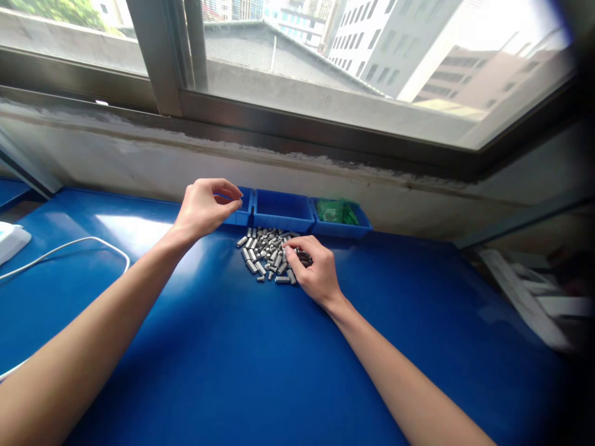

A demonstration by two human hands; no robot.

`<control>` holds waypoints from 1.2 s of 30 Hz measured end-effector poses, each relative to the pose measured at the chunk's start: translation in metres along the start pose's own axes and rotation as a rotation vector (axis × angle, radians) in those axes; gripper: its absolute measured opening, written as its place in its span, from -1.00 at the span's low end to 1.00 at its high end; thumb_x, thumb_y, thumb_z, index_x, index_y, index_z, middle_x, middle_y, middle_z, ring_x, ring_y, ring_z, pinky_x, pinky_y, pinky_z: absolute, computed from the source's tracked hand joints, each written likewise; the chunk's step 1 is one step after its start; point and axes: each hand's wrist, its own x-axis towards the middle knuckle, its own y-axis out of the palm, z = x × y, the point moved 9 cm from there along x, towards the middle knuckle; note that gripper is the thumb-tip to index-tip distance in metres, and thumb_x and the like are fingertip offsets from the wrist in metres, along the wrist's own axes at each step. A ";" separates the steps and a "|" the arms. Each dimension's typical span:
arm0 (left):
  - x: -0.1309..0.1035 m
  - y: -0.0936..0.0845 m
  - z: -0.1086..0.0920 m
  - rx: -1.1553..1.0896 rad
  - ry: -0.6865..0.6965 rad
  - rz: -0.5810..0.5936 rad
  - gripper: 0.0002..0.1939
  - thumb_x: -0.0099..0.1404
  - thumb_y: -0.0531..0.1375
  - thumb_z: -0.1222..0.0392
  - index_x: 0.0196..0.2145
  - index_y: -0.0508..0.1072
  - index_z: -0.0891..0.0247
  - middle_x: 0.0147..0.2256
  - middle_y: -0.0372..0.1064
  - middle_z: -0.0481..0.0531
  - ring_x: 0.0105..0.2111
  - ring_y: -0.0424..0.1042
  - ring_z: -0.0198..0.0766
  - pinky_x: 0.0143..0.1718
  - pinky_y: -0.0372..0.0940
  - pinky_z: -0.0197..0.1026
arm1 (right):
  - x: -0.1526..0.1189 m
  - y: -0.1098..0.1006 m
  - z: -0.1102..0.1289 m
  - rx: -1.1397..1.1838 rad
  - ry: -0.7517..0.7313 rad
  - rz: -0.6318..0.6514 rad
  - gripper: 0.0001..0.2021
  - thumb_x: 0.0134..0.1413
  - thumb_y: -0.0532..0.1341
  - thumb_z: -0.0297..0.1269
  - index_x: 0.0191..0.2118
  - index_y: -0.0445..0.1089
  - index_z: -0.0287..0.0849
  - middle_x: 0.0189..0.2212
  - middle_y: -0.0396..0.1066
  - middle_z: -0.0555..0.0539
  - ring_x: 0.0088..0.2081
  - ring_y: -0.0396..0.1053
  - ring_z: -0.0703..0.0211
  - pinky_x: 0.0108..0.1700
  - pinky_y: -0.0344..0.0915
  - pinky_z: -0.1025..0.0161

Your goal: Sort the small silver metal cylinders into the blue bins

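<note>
A pile of small silvery metal parts (263, 251), some long and some short, lies on the blue table (223, 359). My left hand (207, 205) is raised over the left blue bin (244, 215), thumb and fingertips pinched together; whatever they hold, if anything, is too small to name. At the right side of the pile, my right hand (316, 266) has its thumb and forefinger closed over the parts, and I cannot make out what is between them. The middle blue bin (283, 223) stands just behind the pile.
The right blue bin (346, 230) holds green plastic bags (337, 212). A white cable (93, 239) curves across the table's left side, near a white object (13, 240). Behind the bins rise a wall and a window frame.
</note>
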 end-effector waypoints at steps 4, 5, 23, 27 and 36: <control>-0.005 0.016 -0.018 0.075 0.147 0.116 -0.79 0.19 0.30 0.15 -0.27 0.65 0.29 -0.31 0.62 0.08 -0.30 0.60 -0.16 -0.18 0.47 -0.23 | 0.000 0.001 -0.001 -0.005 0.013 0.004 -0.91 0.24 0.26 -0.31 -0.29 0.52 -0.09 -0.27 0.60 -0.07 -0.19 0.52 0.04 -0.05 0.44 0.06; -0.007 0.023 -0.022 0.110 0.186 0.174 -0.79 0.20 0.28 0.15 -0.26 0.65 0.29 -0.34 0.62 0.07 -0.32 0.59 -0.17 -0.20 0.45 -0.24 | 0.000 0.001 -0.001 -0.007 0.015 0.005 -0.91 0.24 0.27 -0.31 -0.29 0.53 -0.09 -0.26 0.60 -0.07 -0.18 0.52 0.04 -0.05 0.44 0.06; -0.039 0.087 -0.026 0.443 0.382 0.542 -0.81 0.29 0.17 0.35 -0.25 0.59 0.23 -0.28 0.58 0.05 -0.27 0.54 -0.17 -0.26 0.28 -0.25 | -0.001 0.002 0.000 -0.018 0.011 0.006 -0.91 0.23 0.26 -0.35 -0.29 0.53 -0.10 -0.27 0.59 -0.07 -0.19 0.51 0.06 -0.06 0.45 0.10; -0.038 0.087 -0.027 0.403 0.390 0.529 -0.81 0.27 0.16 0.37 -0.25 0.58 0.23 -0.33 0.57 0.03 -0.31 0.53 -0.20 -0.30 0.25 -0.27 | -0.001 0.002 0.001 -0.018 0.000 0.002 -0.91 0.23 0.26 -0.37 -0.28 0.53 -0.11 -0.27 0.59 -0.07 -0.20 0.51 0.08 -0.07 0.45 0.11; -0.035 0.090 -0.019 0.398 0.402 0.528 -0.75 0.23 0.21 0.34 -0.14 0.56 0.20 -0.30 0.60 0.00 -0.31 0.55 -0.16 -0.31 0.23 -0.26 | 0.000 0.002 0.001 -0.019 0.009 0.009 -0.91 0.23 0.26 -0.35 -0.28 0.53 -0.12 -0.27 0.60 -0.07 -0.20 0.51 0.08 -0.06 0.44 0.11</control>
